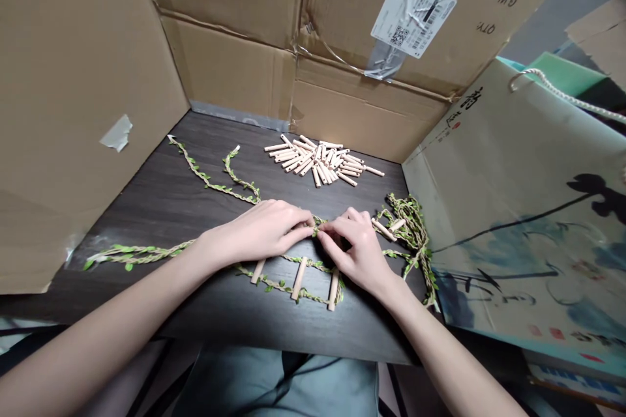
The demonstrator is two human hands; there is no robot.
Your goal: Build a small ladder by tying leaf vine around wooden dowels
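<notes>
Leaf-vine twine (132,254) ran in long strands across the dark wood-grain tabletop (147,218), and the person's two hands met over it near the middle of the table. The left hand (259,231) and the right hand (353,251) were brought close together, their fingertips (307,221) pinched on a strand of the twine. The fingers hid what lay inside that pinch, so I could not tell whether it was a knot or a loop.

Just below the hands, three wooden dowels (299,277) sat crosswise between two strands, spaced like the rungs of a small ladder. Two more dowels (386,229) lay to the right of the hands, beside a tangled heap of twine (413,234). Farther off, a loose pile of dowels (313,159) sat on the tabletop, fenced in by a flattened cardboard box (235,65) and a painted paper bag (518,221).

From how things lay, the work in hand looked like fastening the twine at the next rung. The pinch seemed to call for a firm, even pull, with the strand kept square to the dowels.
</notes>
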